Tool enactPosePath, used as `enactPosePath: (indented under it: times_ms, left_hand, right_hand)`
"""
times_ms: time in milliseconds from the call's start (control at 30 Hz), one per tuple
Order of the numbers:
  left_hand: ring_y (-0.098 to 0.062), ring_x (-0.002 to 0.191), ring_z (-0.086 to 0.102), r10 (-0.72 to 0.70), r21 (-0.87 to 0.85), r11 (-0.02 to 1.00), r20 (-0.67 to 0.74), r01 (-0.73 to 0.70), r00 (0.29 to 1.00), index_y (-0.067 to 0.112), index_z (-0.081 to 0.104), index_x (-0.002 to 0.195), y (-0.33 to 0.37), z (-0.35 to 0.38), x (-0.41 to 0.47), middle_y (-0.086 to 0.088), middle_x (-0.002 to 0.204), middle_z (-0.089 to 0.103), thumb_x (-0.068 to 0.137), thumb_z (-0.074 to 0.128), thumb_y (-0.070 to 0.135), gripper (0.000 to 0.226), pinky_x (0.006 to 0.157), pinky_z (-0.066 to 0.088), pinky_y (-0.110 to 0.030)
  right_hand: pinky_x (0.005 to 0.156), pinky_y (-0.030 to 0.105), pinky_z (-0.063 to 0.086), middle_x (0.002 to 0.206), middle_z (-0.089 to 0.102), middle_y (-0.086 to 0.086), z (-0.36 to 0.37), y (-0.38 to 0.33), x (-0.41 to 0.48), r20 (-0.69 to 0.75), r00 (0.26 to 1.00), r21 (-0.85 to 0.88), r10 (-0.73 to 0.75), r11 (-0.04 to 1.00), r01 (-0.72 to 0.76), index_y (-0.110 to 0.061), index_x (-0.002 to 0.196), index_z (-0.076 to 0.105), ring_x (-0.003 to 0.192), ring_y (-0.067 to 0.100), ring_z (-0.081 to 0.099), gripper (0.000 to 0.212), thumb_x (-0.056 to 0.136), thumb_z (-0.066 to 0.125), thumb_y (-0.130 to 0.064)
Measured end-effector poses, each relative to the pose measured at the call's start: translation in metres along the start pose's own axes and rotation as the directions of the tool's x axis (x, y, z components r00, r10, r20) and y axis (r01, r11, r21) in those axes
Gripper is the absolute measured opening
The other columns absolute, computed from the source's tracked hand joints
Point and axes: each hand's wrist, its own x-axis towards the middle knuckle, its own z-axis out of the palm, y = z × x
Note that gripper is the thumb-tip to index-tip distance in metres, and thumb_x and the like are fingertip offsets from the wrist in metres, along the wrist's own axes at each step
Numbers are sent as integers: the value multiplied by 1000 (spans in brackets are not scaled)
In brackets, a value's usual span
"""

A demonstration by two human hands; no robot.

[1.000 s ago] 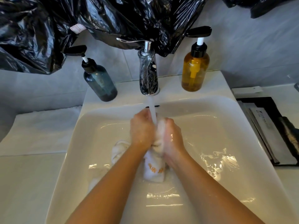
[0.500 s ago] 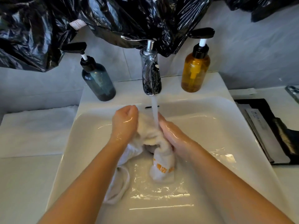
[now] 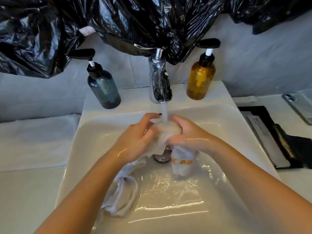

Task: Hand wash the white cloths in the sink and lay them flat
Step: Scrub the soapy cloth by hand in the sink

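While water runs from the chrome faucet (image 3: 160, 83) at upper centre, I see both hands meeting right under the stream (image 3: 164, 114), in the middle of the frame. My left hand (image 3: 138, 141) has its fingers curled round the left side of a bunched white cloth (image 3: 166, 132), and my right hand (image 3: 187, 134) is wrapped round the right side, fingers bent over the top, so the wad is squeezed between the two. The water lands on the cloth between the knuckles. Below the right hand one end of the cloth hangs down with orange lettering (image 3: 182, 163) on it, its tip touching the wet floor of the white sink (image 3: 236, 149). Another white length (image 3: 123, 196) trails from under the left hand toward the lower left and lies crumpled on the basin floor; I cannot tell whether it is the same piece or a second cloth. The metal drain (image 3: 162, 158) shows just beneath the wad. On the sink ledge a dark teal pump bottle (image 3: 104, 88) stands left of the faucet and an amber pump bottle (image 3: 200, 80) right of it. Black plastic sheeting (image 3: 118, 22) hangs across the top. A folded white towel (image 3: 33, 141) lies on the counter at the left, and a black tray (image 3: 273, 137) sits at the right.
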Motion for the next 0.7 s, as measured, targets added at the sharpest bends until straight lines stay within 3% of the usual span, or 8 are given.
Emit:
enactPosePath:
  times_ms: [100, 200, 300, 400, 467, 533, 633, 700]
  left_hand:
    - [-3, 86, 67, -38, -211, 977, -24, 32, 999, 41, 44, 126, 10, 13, 2, 13, 101, 69, 79, 56, 75, 60, 76, 57, -29]
    - [-10, 79, 69, -132, -322, 943, -136, 82, 982, 30, 65, 99, 1, 9, 7, 7, 89, 71, 87, 67, 49, 23, 70, 56, -29]
    - [-11, 82, 69, -69, -507, 862, -150, -17, 986, 20, 64, 104, -9, 10, 1, 1, 91, 72, 94, 64, 36, 19, 71, 56, -27]
    - [-10, 79, 64, -77, -564, 825, -196, -48, 978, 18, 53, 108, -13, 23, -3, 5, 87, 66, 100, 56, 25, 10, 68, 53, -24]
    - [-9, 80, 62, -123, -576, 814, -294, -73, 948, 24, 50, 110, -11, 34, -2, 6, 90, 64, 100, 53, 24, 10, 71, 53, -27]
    - [-4, 81, 63, -173, -562, 823, -391, -85, 904, 34, 48, 113, -3, 45, 0, 10, 93, 65, 92, 47, 31, 22, 74, 51, -24]
    - [4, 75, 61, -178, -426, 903, -485, -53, 856, 40, 49, 101, 17, 59, 2, 16, 80, 63, 92, 38, 47, 16, 66, 46, -16]
    - [-7, 67, 61, -193, -384, 923, -509, -21, 839, 31, 51, 91, 18, 64, 9, 9, 71, 61, 98, 43, 43, 15, 58, 45, -23]
  right_hand:
    - [84, 42, 61, 109, 69, 10, -3, -9, 3, -48, 999, 68, -19, 997, 22, -30, 111, 58, 98, 25, 71, 58, 59, 81, -26]
    - [87, 38, 59, 112, 66, -1, -13, -3, -6, 41, 991, -107, 125, 987, -120, -34, 119, 50, 95, 18, 69, 63, 69, 87, -23]
    - [84, 35, 56, 114, 65, -3, -13, 10, -16, 101, 972, -271, 214, 946, -180, -35, 126, 50, 93, 11, 66, 63, 73, 82, -23]
    - [66, 30, 56, 113, 69, 6, 0, 14, -18, -56, 990, 322, 128, 941, -103, -33, 121, 58, 86, 15, 70, 52, 80, 73, -5]
    - [70, 35, 55, 106, 71, 10, 17, 13, -10, -93, 979, 692, 183, 719, -69, -26, 120, 63, 89, 25, 68, 39, 83, 65, -14]
    - [83, 39, 53, 106, 72, 14, 41, 9, 3, -101, 927, 801, 362, 582, -140, -19, 119, 68, 94, 31, 68, 33, 93, 58, -37]
    - [104, 45, 50, 130, 65, 18, 67, 0, 15, -292, 889, 503, 352, 847, -170, -8, 133, 60, 119, 30, 63, 53, 95, 50, -44]
    - [95, 32, 53, 125, 66, 15, 77, 0, 18, -420, 875, 277, 242, 952, -131, -6, 129, 59, 115, 19, 65, 36, 103, 47, -27]
